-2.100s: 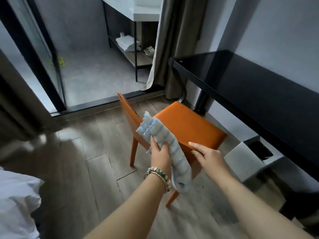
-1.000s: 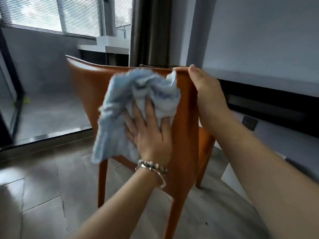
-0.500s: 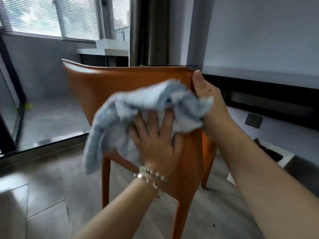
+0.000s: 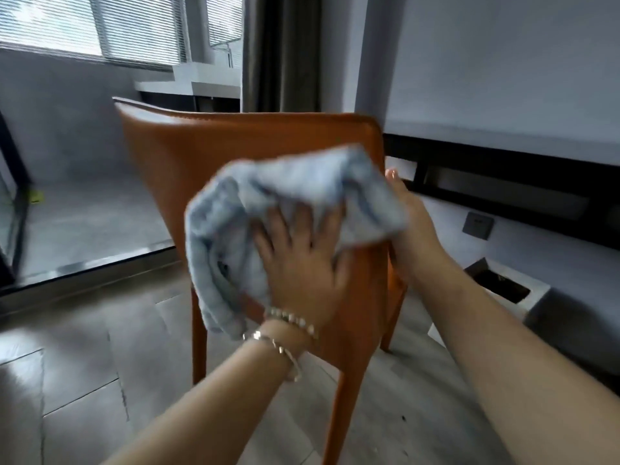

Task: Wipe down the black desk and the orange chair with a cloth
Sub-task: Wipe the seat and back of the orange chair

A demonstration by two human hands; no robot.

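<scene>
The orange chair (image 4: 214,152) stands in front of me with its backrest facing me. My left hand (image 4: 302,260), with bead bracelets at the wrist, presses a pale blue striped cloth (image 4: 231,229) flat against the back of the backrest, fingers spread. My right hand (image 4: 412,223) grips the backrest's right edge, partly covered by the cloth. The black desk (image 4: 503,169) runs along the wall to the right, seen from a low angle.
A white bin (image 4: 533,290) with a dark opening sits on the floor under the desk. A grey socket plate (image 4: 478,224) is on the wall. A sliding glass door track (image 4: 87,266) and a balcony with a counter lie behind the chair. Wood-look floor surrounds it.
My view dropped from above the chair to level with its backrest. The cloth and my left hand slid down the backrest; my right hand moved down its right edge.
</scene>
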